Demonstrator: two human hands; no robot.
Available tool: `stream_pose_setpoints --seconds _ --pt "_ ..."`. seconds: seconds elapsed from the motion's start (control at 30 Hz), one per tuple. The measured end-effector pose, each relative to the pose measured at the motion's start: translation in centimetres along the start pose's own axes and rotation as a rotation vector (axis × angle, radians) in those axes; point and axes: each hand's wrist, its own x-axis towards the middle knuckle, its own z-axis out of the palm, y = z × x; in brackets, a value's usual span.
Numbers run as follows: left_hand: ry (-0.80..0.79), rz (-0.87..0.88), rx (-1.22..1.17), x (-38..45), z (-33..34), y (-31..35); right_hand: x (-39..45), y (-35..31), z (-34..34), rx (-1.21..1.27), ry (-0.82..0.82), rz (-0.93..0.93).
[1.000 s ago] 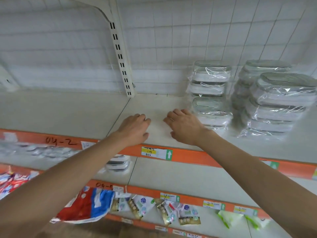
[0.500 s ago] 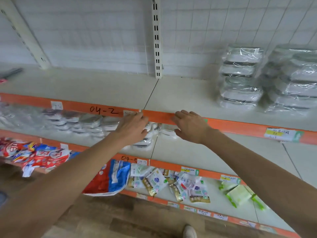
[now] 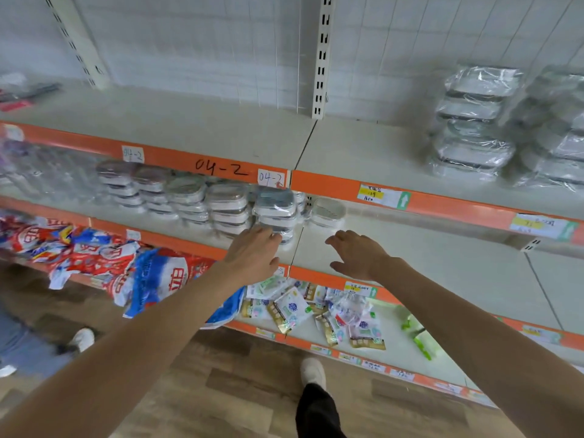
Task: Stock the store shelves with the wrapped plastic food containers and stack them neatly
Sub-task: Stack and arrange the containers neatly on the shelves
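Now reaching into middle shelf (image 3: 442, 263): left hand (image 3: 252, 254) open, fingertips touching stack (image 3: 275, 213) at 12 o'clock; right hand (image 3: 357, 254) open, empty.

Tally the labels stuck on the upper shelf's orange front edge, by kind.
Small white handwritten tags: 2
Yellow price labels with a green arrow: 2
Blurred white tag at the far left, unreadable: 1
Total: 5
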Motion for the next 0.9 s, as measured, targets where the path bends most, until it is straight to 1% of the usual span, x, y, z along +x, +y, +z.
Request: stream_pose_setpoints --seconds 0.2,0.43,0.7,0.9 --pt "-0.049 -0.016 -0.081 2.7 4.3 0.5 3.8 1.4 4.0 0.068 -0.021 0.039" --pt "-0.046 -0.055 -0.22 10.2 12.9 0.9 11.3 6.2 11.1 0.173 0.088 0.169" --pt "0.029 -0.017 -0.319 19.3 22.8 1.0 21.0 12.1 17.2 0.248 0.297 0.24" --pt "0.114 -0.024 -0.369 23.0 28.3 0.8 27.6 16.1 19.0 0.248 0.338 0.271"
